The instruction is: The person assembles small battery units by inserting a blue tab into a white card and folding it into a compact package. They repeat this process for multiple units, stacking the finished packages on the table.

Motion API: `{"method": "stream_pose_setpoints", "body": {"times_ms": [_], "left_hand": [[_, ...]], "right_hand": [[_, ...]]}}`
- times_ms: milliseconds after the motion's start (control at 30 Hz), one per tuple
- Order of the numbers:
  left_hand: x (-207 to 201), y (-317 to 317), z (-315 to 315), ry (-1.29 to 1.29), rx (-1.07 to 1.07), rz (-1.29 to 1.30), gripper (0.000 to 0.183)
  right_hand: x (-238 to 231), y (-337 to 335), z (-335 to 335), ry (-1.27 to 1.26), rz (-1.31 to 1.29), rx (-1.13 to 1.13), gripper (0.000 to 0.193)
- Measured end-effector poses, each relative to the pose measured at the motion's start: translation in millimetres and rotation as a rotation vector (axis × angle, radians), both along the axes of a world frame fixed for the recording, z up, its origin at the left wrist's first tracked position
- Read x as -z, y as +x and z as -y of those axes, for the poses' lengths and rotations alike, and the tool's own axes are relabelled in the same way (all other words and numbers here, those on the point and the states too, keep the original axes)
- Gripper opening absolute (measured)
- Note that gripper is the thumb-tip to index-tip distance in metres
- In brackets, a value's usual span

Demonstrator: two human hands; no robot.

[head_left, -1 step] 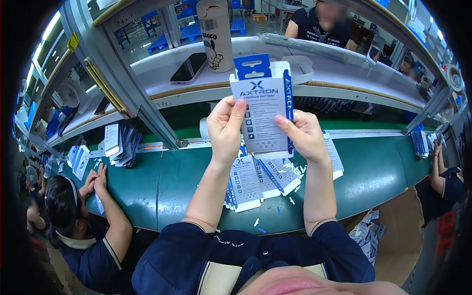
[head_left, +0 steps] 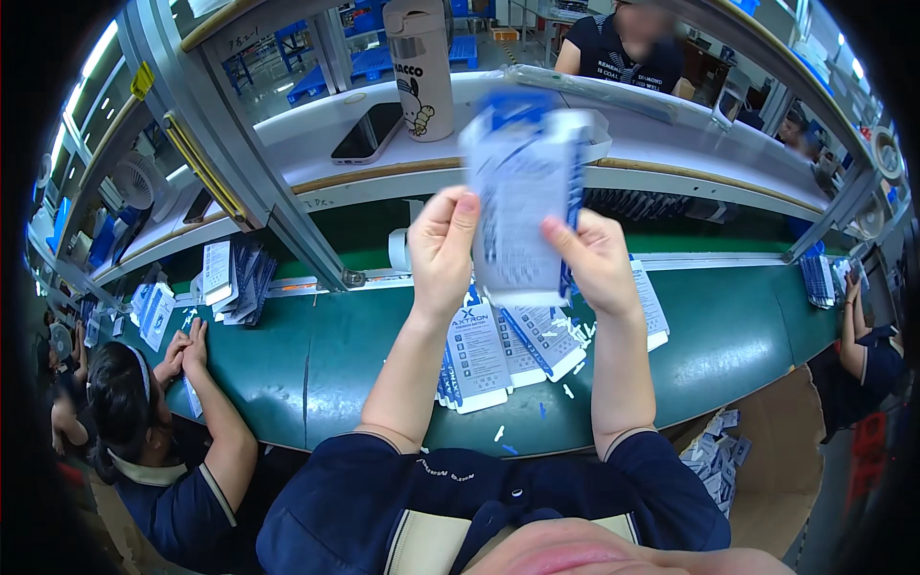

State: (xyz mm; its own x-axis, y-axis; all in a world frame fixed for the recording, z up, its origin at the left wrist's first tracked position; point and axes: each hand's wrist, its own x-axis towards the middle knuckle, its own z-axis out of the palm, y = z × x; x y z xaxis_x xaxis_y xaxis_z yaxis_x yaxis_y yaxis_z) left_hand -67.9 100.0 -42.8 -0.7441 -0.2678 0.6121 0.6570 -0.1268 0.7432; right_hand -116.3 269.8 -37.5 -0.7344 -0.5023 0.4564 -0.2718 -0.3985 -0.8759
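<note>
Pinching a blurred blue-and-white box (head_left: 522, 211) at upper centre, your left hand (head_left: 443, 244) and right hand (head_left: 602, 257) flank it — thumbs (head_left: 466, 209) in front. Both forearms (head_left: 412, 369) slant upward.

Blue lettering heads a lower carton (head_left: 484, 350); dark capitals mark the tumbler (head_left: 419, 72); print on the held carton (head_left: 522, 211) is blurred.

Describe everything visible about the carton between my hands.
The carton is white and blue, flat-faced, seemingly thin printed card. A blue tab tops it, and a blue strip runs down its right edge; the print is blurred. It is held roughly upright above the green table, gripped by the left hand and right hand, thumbs on its front. Its back is hidden.
</note>
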Motion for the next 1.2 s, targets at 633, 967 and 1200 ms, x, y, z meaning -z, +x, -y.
{"method": "stream_pose_setpoints", "body": {"times_ms": [633, 967, 1200], "left_hand": [[0, 1, 4, 0.217, 0.630, 0.010, 0.053], [-3, 0, 17, -0.148, 0.448, 0.246, 0.056], [-2, 5, 16, -0.120, 0.521, 0.264, 0.059]], "right_hand": [[6, 10, 25, 0.115, -0.075, 0.007, 0.032], [-3, 0, 21, -0.097, -0.507, 0.544, 0.026], [0, 2, 18, -0.189, -0.288, 0.222, 0.040]]}}
